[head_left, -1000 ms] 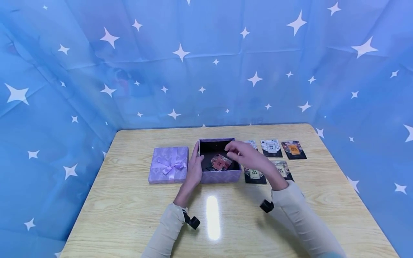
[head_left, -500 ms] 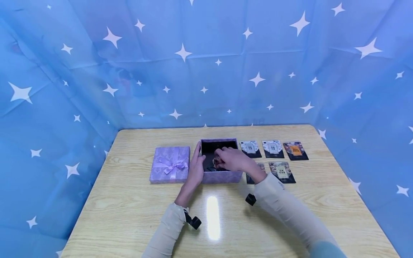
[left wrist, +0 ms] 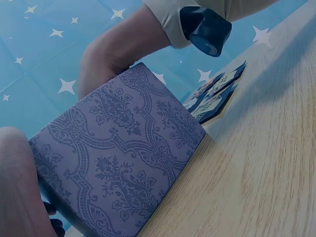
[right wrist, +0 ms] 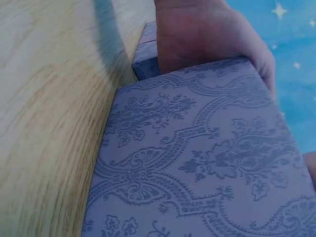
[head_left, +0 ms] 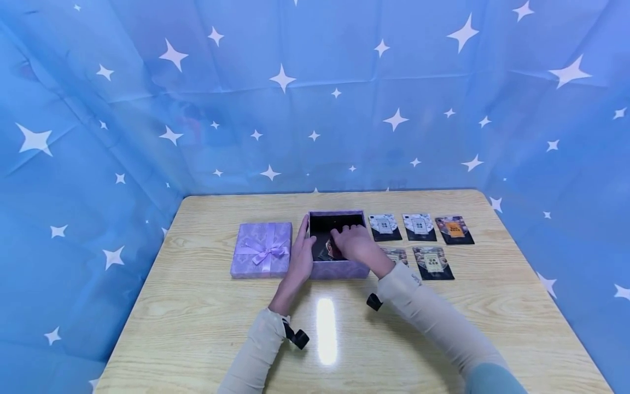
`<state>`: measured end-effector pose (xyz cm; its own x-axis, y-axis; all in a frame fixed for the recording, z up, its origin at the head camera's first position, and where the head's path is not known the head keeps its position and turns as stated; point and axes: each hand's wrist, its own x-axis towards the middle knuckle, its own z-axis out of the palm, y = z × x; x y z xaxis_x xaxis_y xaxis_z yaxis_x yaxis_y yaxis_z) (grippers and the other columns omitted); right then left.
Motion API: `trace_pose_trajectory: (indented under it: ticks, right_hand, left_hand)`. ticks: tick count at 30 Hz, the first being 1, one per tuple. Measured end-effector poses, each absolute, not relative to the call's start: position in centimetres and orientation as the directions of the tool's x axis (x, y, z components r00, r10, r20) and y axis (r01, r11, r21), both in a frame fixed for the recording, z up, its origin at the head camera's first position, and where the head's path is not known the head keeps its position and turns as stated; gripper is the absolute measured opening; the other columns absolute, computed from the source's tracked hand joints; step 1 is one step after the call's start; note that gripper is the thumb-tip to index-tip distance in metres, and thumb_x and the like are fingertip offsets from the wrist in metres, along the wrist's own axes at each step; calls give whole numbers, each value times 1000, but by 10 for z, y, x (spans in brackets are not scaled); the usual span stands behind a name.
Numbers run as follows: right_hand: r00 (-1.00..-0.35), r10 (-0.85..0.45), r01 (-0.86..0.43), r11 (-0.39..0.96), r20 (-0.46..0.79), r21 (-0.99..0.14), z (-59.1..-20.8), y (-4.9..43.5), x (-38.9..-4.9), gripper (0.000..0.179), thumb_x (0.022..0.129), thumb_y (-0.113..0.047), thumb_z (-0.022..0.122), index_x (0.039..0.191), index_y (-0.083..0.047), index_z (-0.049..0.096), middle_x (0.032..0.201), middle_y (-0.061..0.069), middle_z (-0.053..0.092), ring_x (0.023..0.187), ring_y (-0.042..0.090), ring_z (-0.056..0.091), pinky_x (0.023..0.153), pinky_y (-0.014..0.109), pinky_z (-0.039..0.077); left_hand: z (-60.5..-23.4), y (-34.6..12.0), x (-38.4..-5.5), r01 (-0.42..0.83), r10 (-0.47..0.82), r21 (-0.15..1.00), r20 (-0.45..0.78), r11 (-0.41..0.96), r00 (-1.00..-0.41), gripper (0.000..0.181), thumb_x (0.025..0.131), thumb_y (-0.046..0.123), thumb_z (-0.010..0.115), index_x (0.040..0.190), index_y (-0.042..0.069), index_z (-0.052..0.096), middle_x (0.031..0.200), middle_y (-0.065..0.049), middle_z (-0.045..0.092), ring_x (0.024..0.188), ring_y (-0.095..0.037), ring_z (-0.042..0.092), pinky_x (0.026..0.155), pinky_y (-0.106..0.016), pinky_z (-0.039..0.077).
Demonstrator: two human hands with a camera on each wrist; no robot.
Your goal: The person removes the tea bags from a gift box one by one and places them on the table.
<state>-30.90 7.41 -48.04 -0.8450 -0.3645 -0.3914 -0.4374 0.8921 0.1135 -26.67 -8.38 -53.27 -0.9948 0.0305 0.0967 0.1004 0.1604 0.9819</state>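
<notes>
The purple patterned gift box (head_left: 339,269) stands lidless, its dark inside facing up in the head view. My left hand (head_left: 301,256) holds its left wall, fingers along the outside and thumb over the rim. My right hand (head_left: 355,244) reaches down into the box from the right, fingers bent at a small dark-and-reddish packet (head_left: 331,249). The palm covers most of that packet, and the fingertips are hidden. Both wrist views show the box's patterned front wall (left wrist: 123,153); there the right hand (right wrist: 207,39) and its wrist dip behind the rim.
Left of the box lies its purple lid (head_left: 261,250) with a ribbon bow. To the right, several flat printed packets (head_left: 419,227) lie in two rows, one with an orange label (head_left: 455,230). A blue star-patterned cloth (head_left: 315,109) hangs behind the wooden table (head_left: 197,339).
My right hand has gone from above the box's right side down into it and onto the reddish packet, which lay in open view before. My left hand stays at the left wall.
</notes>
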Motion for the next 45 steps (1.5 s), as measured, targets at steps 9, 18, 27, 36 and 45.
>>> trace_pose_trajectory:
  ticks: [9, 18, 27, 36, 45]
  right_hand:
    - [-861, -333, -397, 913, -385, 96, -484, 73, -311, 52, 111, -8, 42, 163, -7, 32, 158, 23, 45, 143, 40, 45, 117, 52, 39]
    - [-854, -430, -441, 897, -292, -30, -486, 76, -308, 51, 105, -1, 57, 154, -7, 44, 143, 18, 60, 105, 31, 67, 86, 45, 56]
    - [-791, -589, -548, 803, -166, -236, -478, 87, -304, 51, 99, -6, 68, 147, -9, 49, 92, 6, 66, 62, 17, 51, 51, 31, 36]
    - [-781, -618, -528, 729, -88, -435, -468, 97, -301, 37, 99, -5, 69, 135, -9, 61, 93, 3, 68, 64, 15, 57, 55, 29, 40]
    - [-803, -595, -504, 655, 28, -563, -459, 105, -295, 11, 101, -12, 70, 110, -7, 68, 86, 1, 66, 62, 13, 54, 61, 32, 46]
  left_hand:
    - [-534, -82, -268, 138, 24, 983, 136, 120, -990, 65, 106, 11, 39, 168, 22, 24, 172, -4, 26, 158, -27, 19, 128, -48, 16]
    - [-532, -83, -266, 131, 22, 982, 129, 135, -991, 64, 106, 12, 39, 168, 23, 24, 172, -1, 25, 158, -25, 20, 129, -45, 16]
    - [-531, -83, -265, 123, 40, 984, 119, 128, -992, 64, 108, 14, 36, 169, 25, 21, 173, -1, 22, 159, -27, 17, 128, -49, 15]
    - [-533, -83, -267, 107, 39, 987, 103, 117, -994, 63, 108, 17, 36, 168, 31, 21, 173, 3, 22, 159, -22, 17, 128, -47, 17]
    - [-536, -83, -267, 122, 43, 989, 119, 83, -992, 64, 107, 17, 37, 168, 27, 23, 173, 2, 23, 159, -21, 14, 129, -47, 14]
